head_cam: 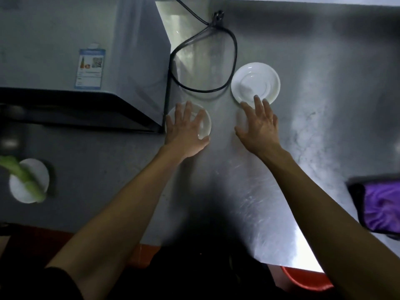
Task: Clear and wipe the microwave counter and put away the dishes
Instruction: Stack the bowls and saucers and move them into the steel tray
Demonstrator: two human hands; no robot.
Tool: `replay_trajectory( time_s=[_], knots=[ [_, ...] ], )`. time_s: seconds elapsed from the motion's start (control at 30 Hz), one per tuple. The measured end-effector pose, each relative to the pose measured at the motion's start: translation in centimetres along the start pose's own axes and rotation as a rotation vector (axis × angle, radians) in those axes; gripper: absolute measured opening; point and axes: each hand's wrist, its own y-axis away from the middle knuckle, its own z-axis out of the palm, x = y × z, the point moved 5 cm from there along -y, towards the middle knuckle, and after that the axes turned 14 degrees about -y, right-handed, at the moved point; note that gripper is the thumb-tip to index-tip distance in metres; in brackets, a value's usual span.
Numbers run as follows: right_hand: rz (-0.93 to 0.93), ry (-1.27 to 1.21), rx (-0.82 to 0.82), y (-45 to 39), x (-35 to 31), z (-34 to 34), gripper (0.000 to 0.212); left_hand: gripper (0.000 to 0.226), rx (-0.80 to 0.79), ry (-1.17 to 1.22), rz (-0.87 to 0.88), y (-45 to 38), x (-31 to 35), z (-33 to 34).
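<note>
Reaching across the steel surface (249,191), left hand (186,128) covers 1 saucer (204,124), right hand (258,128) touches another saucer (255,83); all fingers spread.

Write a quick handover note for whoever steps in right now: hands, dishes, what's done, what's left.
Left hand: open, spread over the small dish beside the microwave; no grip yet.
Right hand: open, fingertips at the near rim of the white saucer.
A third plate with a green vegetable sits far left.
Purple cloth lies at the counter's right edge.
Done: nothing put away.
Left: lift all dishes, wipe, store them.
</note>
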Motion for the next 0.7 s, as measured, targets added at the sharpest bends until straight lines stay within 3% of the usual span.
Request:
replay_trajectory(
  time_s=[0.3, 0.7],
  knots=[
    [0.001, 0.064, 0.002, -3.5, 0.4, -1.1, 0.073, 0.087, 0.041, -0.030, 0.040, -1.5, 0.7, 0.1],
    [0.016, 0.188, -0.061, -9.7, 1.5, -1.1, 0.100, 0.108, 0.040, 0.022, 0.059, -3.1, 0.0, -0.3]
  ],
)
